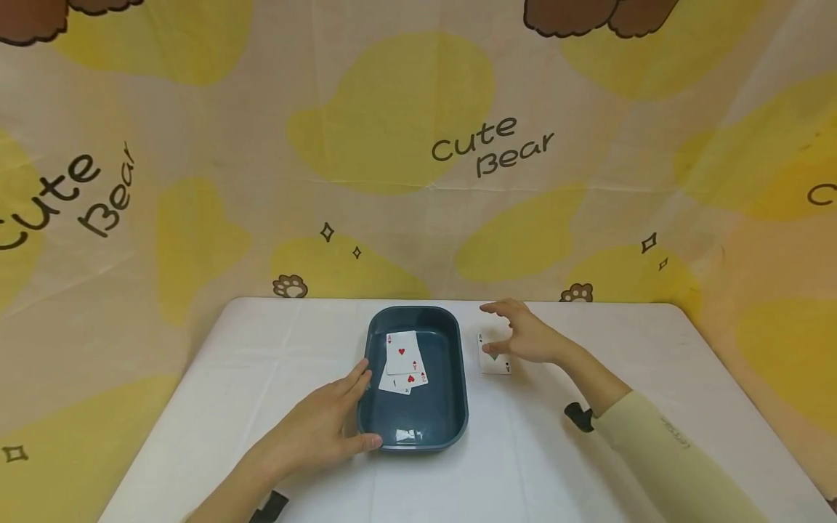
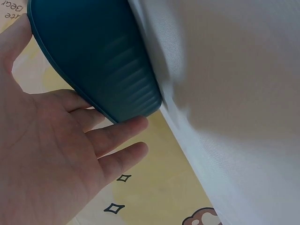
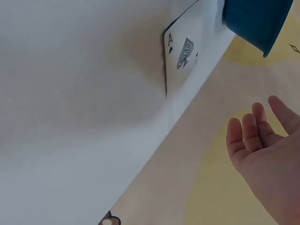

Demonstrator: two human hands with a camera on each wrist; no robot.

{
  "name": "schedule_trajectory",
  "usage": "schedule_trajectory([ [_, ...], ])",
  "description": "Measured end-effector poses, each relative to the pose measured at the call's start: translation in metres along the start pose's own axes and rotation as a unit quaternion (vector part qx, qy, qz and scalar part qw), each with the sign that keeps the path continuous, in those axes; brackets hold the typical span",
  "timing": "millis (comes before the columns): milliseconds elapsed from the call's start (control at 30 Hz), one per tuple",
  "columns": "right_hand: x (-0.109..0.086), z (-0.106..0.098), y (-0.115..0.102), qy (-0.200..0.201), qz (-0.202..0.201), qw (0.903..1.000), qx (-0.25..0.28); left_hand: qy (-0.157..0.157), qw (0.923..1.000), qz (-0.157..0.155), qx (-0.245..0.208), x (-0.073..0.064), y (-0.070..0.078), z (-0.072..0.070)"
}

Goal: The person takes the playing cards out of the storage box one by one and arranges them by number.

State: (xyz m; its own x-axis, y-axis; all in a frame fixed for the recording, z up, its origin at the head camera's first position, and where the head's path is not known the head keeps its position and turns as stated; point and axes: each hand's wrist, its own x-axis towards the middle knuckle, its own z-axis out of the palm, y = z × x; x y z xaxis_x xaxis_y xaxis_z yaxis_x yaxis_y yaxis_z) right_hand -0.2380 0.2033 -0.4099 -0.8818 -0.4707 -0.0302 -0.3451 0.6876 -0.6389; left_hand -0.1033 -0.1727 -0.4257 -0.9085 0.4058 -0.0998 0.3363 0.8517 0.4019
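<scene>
My left hand (image 1: 319, 423) rests along the left side of a dark blue tray (image 1: 447, 407), its fingers and thumb spread at the rim. The left wrist view shows the extended fingers against the ribbed outer wall. Inside the tray, an ace of hearts (image 1: 402, 354) overlaps a two of hearts (image 1: 418, 379) and another card partly hidden beneath. Right of the tray, an ace of spades (image 1: 493, 367) lies face up on the white table. Above that card, my right hand (image 1: 535, 338) hovers with fingers apart and holds nothing; in the right wrist view the hand is off the card.
A white cloth covers the table (image 1: 288, 349), whose back edge meets a yellow patterned curtain (image 1: 392, 145). Dark bands (image 1: 578, 418) sit at the wrists.
</scene>
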Motion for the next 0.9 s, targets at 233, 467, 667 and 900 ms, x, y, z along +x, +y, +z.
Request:
schedule_trajectory([
  [233, 0.002, 0.002, -0.013, 0.004, 0.001, 0.9997, 0.026, -0.002, 1.0000, -0.001, -0.002, 0.000, 0.000, 0.000],
  [467, 0.007, 0.010, -0.025, 0.009, -0.014, 0.9994, 0.030, -0.007, 1.0000, -0.006, 0.001, 0.001, -0.001, 0.001],
  [667, 0.012, 0.018, -0.039, 0.014, -0.035, 0.9992, 0.017, -0.005, 1.0000, -0.007, 0.003, 0.001, 0.000, 0.001],
  [900, 0.022, 0.034, -0.057, 0.002, -0.062, 0.9981, 0.000, -0.005, 1.0000, -0.006, 0.002, 0.001, 0.000, 0.000],
])
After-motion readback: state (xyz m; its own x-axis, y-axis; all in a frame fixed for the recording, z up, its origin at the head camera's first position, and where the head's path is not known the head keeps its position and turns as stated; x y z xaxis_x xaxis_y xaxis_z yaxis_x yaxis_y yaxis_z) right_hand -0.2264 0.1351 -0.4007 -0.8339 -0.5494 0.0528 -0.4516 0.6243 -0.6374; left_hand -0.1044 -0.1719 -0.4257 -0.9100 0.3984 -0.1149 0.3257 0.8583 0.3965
